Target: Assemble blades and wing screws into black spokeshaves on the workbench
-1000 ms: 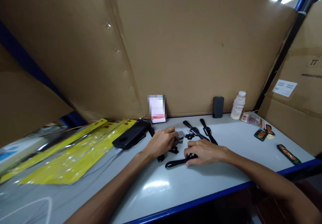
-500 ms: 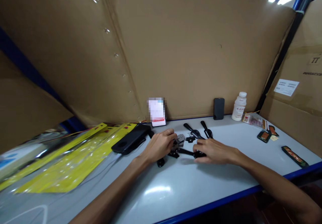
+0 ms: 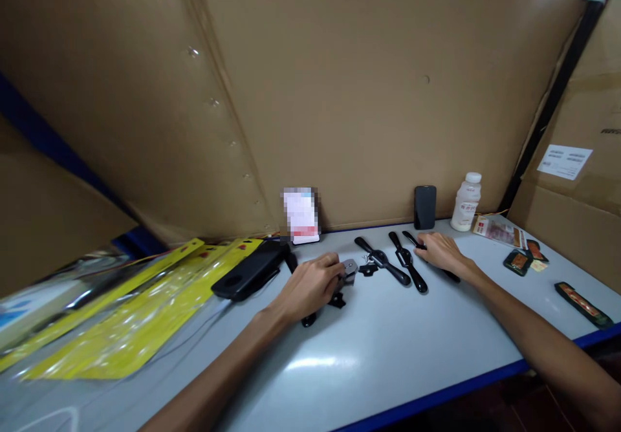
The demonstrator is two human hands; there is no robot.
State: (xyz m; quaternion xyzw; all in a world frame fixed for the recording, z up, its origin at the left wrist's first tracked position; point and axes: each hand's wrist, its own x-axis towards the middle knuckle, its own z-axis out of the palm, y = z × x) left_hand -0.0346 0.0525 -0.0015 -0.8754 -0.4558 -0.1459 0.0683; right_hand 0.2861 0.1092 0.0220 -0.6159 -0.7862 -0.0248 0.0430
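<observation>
The long, glossy black two-handled tool (image 3: 411, 239), metal by its look, lies aslant at the far right end of a row of like tools, under my right hand (image 3: 439, 251). I judge the step in hand to be setting this piece down in the row; the next move, as I read it, calls for easing the right fingers off and lifting clear without nudging its neighbours.

My right fingers are closed around its middle, so one tapered end pokes out beyond them toward the cardboard wall and the other shows below the wrist. Just beside it on the left lies a second glossy black two-handled tool (image 3: 406, 260), nearly parallel, and left of that a third black tool with a framed centre (image 3: 385, 264). A small black notched plate (image 3: 369, 270) and some tiny silvery screws (image 3: 367, 259) sit near that third one.

Farther left, my left hand (image 3: 310, 286) is curled over the grey metal plates (image 3: 350, 268); its fingertips are hidden, so I can't tell whether they grip anything. A black handle end (image 3: 308, 320) and another dark notched piece (image 3: 336, 300) show beneath it on the glossy pale tabletop (image 3: 369, 354).
</observation>
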